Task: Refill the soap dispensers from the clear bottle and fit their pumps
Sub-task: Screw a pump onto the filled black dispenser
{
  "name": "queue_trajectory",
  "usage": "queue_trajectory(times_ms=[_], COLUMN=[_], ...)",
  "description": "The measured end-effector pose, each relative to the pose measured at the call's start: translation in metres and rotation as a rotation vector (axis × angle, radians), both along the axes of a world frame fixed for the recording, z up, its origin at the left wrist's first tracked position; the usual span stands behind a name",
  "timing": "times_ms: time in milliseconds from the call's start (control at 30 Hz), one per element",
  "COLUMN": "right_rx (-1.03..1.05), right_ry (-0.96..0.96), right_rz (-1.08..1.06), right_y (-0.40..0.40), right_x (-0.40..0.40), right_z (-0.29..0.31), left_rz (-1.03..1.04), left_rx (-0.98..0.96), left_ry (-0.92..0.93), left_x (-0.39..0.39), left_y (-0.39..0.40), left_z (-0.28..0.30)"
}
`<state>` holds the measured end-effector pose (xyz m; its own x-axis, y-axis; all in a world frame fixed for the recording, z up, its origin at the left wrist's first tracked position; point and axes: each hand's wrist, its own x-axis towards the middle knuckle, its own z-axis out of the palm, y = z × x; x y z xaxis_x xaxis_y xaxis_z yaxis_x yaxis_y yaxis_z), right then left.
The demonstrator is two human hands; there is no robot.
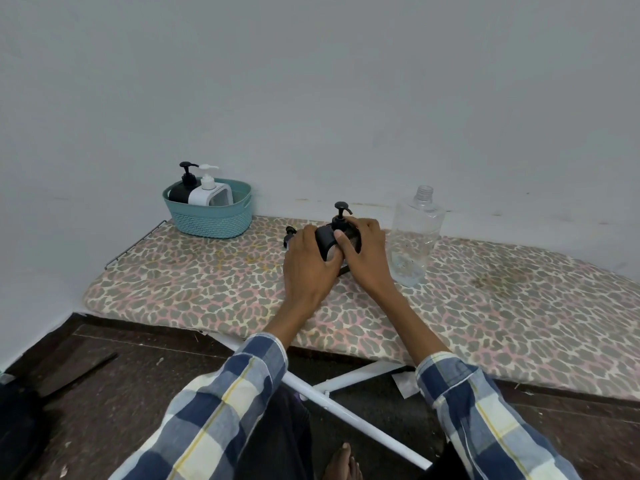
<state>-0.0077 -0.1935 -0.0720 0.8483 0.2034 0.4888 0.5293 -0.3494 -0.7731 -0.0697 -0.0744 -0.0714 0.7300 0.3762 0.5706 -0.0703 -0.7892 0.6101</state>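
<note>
Black dispenser (337,239) is gripped by both hands on the ironing board (194,282), just left of the clear bottle (415,237). Left hand (308,268) is curled round its body; right hand (363,247) is wrapped over its far side, thumb pressed to the front. Pump (342,211) is seated on top. Risk judged: padded cover is soft, so the uncapped, near-empty bottle could be knocked over by the right wrist. Another pump (289,235) lies left of the dispenser, partly hidden. Dispenser looks matte black, squat, with a pale lower edge.

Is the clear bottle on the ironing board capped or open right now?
Open. The clear bottle stands upright, its threaded neck bare with no cap on it.
</note>
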Motion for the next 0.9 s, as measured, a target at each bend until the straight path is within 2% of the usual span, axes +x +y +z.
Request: queue_trajectory(times_ms=[67,133,367,533,733,900], right_rx=[0.021,0.045,0.096,0.062,0.066,0.084], right_ry=[0.024,0.040,-0.006,-0.004,0.078,0.087], right_rz=[0.016,0.040,0.193,0.309,0.436,0.457], right_y=[0.003,0.011,0.062,0.117,0.177,0.207], right_x=[0.000,-0.001,0.009,0.015,0.027,0.041], right_z=[-0.004,0.000,0.048,0.079,0.094,0.093], left_rz=[-0.030,-0.022,0.112,0.184,0.198,0.202], left_rx=[-0.012,-0.037,-0.102,-0.089,-0.113,-0.140], left_ry=[0.096,0.116,-0.068,-0.135,-0.177,-0.241], left_x=[0.003,0.004,0.003,0.008,0.023,0.037], left_y=[0.009,0.020,0.071,0.129,0.188,0.217], left_z=[0.016,0.030,0.073,0.096,0.095,0.088])
